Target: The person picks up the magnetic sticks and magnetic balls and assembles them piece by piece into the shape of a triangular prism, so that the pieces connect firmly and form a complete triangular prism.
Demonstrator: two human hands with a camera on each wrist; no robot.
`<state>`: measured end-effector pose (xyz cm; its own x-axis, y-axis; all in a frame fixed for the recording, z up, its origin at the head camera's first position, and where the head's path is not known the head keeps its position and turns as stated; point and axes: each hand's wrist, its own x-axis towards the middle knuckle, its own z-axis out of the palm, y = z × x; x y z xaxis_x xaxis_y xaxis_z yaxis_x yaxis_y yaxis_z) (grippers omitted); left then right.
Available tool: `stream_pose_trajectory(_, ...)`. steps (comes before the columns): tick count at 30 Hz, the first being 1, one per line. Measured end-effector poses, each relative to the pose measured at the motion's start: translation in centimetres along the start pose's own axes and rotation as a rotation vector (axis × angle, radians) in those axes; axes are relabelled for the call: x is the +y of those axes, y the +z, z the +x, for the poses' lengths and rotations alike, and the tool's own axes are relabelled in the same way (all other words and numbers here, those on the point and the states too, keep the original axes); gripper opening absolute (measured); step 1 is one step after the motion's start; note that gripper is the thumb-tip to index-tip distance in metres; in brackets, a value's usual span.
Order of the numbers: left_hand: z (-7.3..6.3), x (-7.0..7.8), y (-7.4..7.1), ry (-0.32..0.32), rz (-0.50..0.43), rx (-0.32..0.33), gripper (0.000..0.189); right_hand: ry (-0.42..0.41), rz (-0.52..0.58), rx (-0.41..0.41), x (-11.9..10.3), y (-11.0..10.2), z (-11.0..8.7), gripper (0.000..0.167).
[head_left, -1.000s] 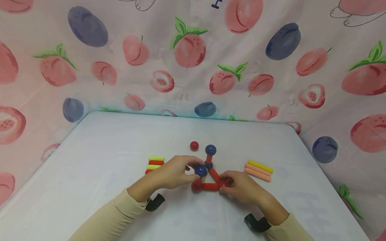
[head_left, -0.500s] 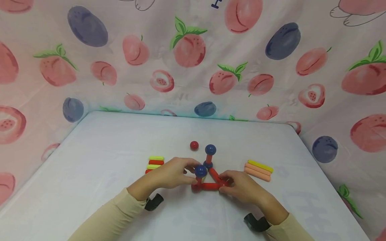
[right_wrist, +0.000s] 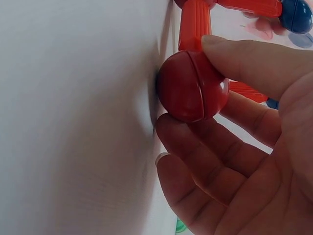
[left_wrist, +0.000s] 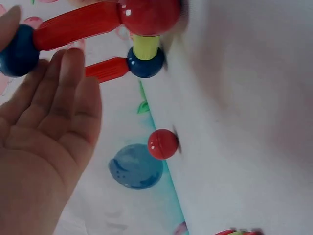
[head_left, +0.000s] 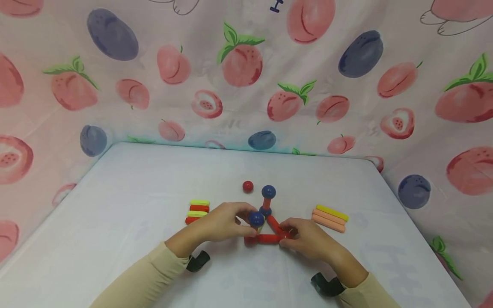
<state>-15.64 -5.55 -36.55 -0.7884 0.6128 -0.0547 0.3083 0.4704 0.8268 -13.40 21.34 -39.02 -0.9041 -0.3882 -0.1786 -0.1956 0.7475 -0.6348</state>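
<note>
A triangular frame of rods and balls stands mid-table, with a red rod (head_left: 268,238) along its front. My left hand (head_left: 225,222) pinches the blue ball (left_wrist: 19,49) atop an upright red rod (left_wrist: 78,25), which rises from the front-left red ball (left_wrist: 149,14). With thumb and fingers, my right hand (head_left: 308,237) holds the red ball (right_wrist: 193,87) at the right corner. A yellow rod (left_wrist: 145,47) joins the front-left red ball to the rear blue ball (head_left: 265,210). Another blue ball (head_left: 268,191) tops the rear upright rod (head_left: 267,203).
Behind the frame lies a loose red ball (head_left: 248,186). Yellow and red rods (head_left: 199,208) lie in a row on the left, partly behind my left hand. On the right are a yellow rod (head_left: 332,212) and peach rods (head_left: 328,220). A fruit-patterned cloth hangs behind the table.
My left thumb slid down from the front blue ball, and the fingers loosened, then drew in round the ball again. The right hand and the frame have stayed in place.
</note>
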Motion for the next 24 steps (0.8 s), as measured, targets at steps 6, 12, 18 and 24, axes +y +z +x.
stream_pose_trajectory(6,-0.4,0.4,-0.2,0.007,-0.047,0.042,0.044,0.002,-0.001,0.0,-0.2,0.1,0.2,0.038)
stream_pose_trajectory(12,-1.4,0.4,-0.3,0.013,-0.035,0.04,0.039,-0.019,0.017,-0.022,-0.5,0.4,0.6,0.037)
stream_pose_trajectory(18,-2.4,0.3,-0.5,0.023,0.001,0.069,0.037,-0.057,0.025,-0.049,-1.2,0.8,1.3,0.035)
stream_pose_trajectory(24,-3.6,-0.2,-1.0,0.036,0.031,0.114,0.037,-0.088,-0.016,-0.063,-2.2,1.3,2.6,0.036)
